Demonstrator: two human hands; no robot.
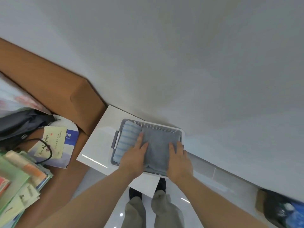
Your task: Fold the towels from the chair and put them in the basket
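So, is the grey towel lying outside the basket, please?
No, the grey towel lies inside the basket, beside the blue towel.

From my feed I see a plain white wall (pixel 197 55) filling the upper half. A brown wooden frame (pixel 49 83) runs along the left, with a white stand (pixel 105 129) just beside its corner. Further left lie a dark grey cloth (pixel 19 124), a cream paper bag (pixel 52 142) with black handles, and a stack of green booklets (pixel 18 178). A black plastic bag (pixel 279 209) sits low right on the glossy floor (pixel 118 203).

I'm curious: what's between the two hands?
The grey towel, lying in the basket, fills the gap between the left hand and right hand; the head view shows it.
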